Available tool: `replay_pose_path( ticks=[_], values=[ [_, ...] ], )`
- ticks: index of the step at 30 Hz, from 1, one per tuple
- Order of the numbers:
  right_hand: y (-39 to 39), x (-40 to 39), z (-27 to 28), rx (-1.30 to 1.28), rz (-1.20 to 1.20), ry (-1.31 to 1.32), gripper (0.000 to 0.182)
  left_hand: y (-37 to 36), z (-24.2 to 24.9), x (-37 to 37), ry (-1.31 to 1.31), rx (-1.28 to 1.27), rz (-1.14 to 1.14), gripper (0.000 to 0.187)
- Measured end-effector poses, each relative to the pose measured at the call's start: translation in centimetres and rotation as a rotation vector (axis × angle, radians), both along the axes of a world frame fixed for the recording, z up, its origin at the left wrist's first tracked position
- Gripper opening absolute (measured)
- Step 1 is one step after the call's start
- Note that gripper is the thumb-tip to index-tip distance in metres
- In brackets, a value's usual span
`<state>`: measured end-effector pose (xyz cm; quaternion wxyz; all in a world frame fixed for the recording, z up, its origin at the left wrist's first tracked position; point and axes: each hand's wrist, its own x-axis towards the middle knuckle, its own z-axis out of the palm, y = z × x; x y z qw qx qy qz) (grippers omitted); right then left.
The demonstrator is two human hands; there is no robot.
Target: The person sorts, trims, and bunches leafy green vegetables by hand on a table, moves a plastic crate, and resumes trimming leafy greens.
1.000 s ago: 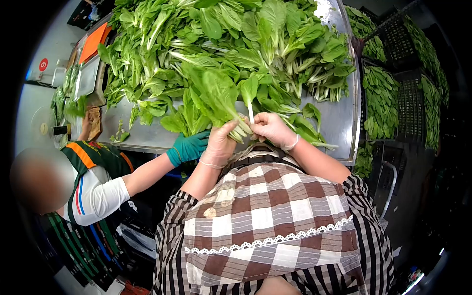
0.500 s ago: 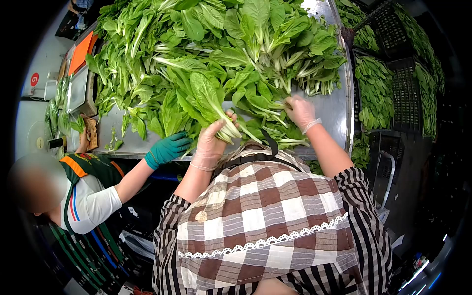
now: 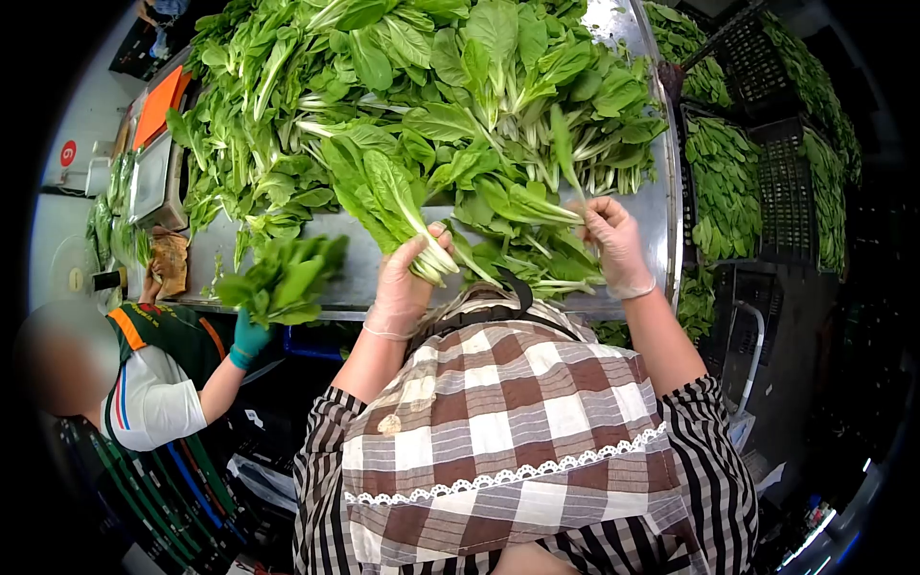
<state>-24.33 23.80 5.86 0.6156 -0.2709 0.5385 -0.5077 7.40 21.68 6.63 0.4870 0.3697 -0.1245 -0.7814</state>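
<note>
My left hand [image 3: 407, 287], in a clear glove, is closed around the white stalks of a bunch of leafy greens [image 3: 388, 196], whose leaves point up and away from me. To the right, my right hand [image 3: 613, 244], gloved too, pinches a slim green leaf [image 3: 563, 149] by its thin stalk. More loose greens [image 3: 546, 254] lie on the metal table between my hands, their pale stalk ends close to my right fingers. Beyond both hands rises a large heap of the same greens [image 3: 422, 115].
At left a co-worker's green-gloved hand [image 3: 251, 340] holds a leafy bunch [image 3: 283, 278]. Near it are a scale [image 3: 153, 187] and an orange sheet [image 3: 161, 105]. Black crates [image 3: 786, 187] packed with greens stand right of the metal table [image 3: 668, 182].
My right hand has moved right, and a slim leaf now stands up from its fingers. My left hand keeps its bunch. The co-worker's gloved hand has swung left, carrying greens off the table.
</note>
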Motion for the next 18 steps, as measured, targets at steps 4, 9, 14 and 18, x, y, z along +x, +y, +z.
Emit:
replay_pose_path(
  ticks=[4, 9, 14, 18],
  values=[
    [-0.4, 2.8, 1.4, -0.059, -0.073, -0.257, 0.010, 0.0, 0.8, 0.1, 0.020, -0.033, 0.017, 0.033],
    [-1.7, 4.2, 4.0, -0.189, -0.003, -0.467, 0.012, 0.1, 2.3, -0.4, 0.027, -0.056, 0.078, 0.030],
    [-2.8, 7.2, 2.1, -0.158, 0.042, -0.270, 0.010, 0.2, 2.7, -1.5, -0.024, -0.070, 0.025, 0.034],
    [-1.7, 10.6, 2.5, -0.496, 0.165, -0.019, 0.011, 0.7, 1.9, -2.1, -0.088, -0.009, 0.018, 0.038]
  ],
)
